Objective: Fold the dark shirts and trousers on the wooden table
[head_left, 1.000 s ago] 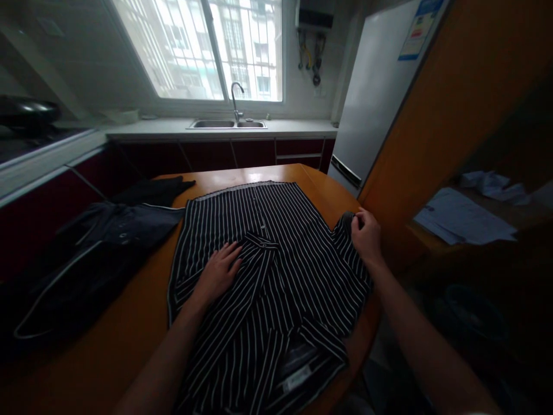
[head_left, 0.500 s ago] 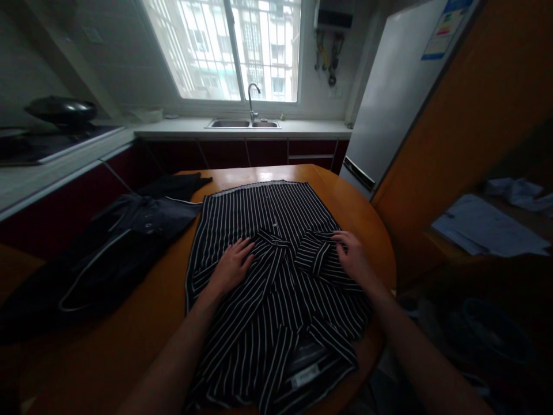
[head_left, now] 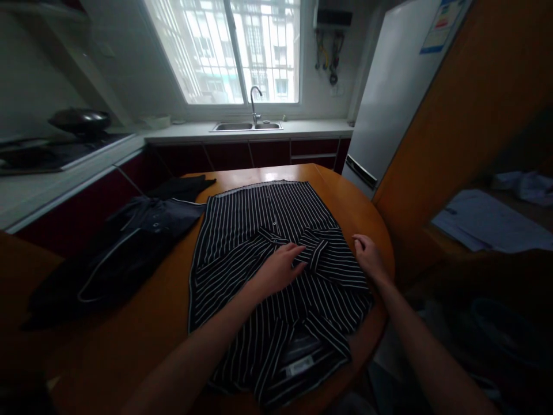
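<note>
A black shirt with white stripes (head_left: 242,216) lies spread on the wooden table, its hem toward the window and its collar near me. Both sleeves are folded inward over the body, the cuffs near the middle. My left hand (head_left: 283,268) reaches across the shirt's centre, fingers extended beside the right-hand cuff (head_left: 317,255); whether they press on the cloth is hard to tell. Just past the shirt's right edge, my right hand (head_left: 367,255) is above the table with fingers loosely bent and no cloth visible in it.
Dark clothing with white piping (head_left: 125,236) lies on the left of the wooden table (head_left: 358,207). Beyond are a counter with a sink (head_left: 235,126), a stove with a wok (head_left: 80,120) and a fridge (head_left: 384,98). Papers (head_left: 484,222) rest at the right.
My left hand has moved right, from the left sleeve to the shirt's middle. My right hand has come off the right sleeve and shifted right, past the shirt's edge.
</note>
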The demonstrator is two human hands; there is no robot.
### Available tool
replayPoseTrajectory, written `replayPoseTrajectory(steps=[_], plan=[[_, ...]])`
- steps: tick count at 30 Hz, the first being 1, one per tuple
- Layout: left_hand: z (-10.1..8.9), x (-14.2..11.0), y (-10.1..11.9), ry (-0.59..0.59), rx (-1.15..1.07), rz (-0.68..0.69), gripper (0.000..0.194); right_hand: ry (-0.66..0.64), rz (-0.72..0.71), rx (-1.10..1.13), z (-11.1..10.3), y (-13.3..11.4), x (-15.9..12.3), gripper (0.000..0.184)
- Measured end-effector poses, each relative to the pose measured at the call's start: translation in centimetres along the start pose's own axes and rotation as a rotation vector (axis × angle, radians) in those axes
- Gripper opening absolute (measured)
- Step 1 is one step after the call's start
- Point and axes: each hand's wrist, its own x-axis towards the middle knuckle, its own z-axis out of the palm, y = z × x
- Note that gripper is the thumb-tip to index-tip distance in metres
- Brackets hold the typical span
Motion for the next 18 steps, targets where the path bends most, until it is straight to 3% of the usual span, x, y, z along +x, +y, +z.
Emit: replayPoseTrajectory(steps=[4, 6, 9, 12, 18], plan=[[4.0, 2.8, 3.1, 0.023, 0.160, -0.106, 0.066, 0.024, 0.019, 0.034, -0.3, -0.1, -0.2, 0.039], [5.4, 3.6, 3.2, 0.017, 0.243, -0.188, 0.073, 0.061, 0.054, 0.067, -0.5, 0.1, -0.3, 0.040], [6.1, 4.3, 2.4, 0.017, 0.237, -0.248, 0.067, 0.084, 0.087, 0.091, -0.7, 0.2, -0.2, 0.041], [4.9, 5.2, 0.5, 0.083, -0.004, -0.302, 0.063, 0.070, 0.089, 0.090, -0.7, 0.0, -0.2, 0.041], [0.0, 5.4, -4.9, 0.284, -0.770, -0.710, 0.037, 0.073, 0.089, 0.095, -0.7, -0.2, -0.1, 0.041]])
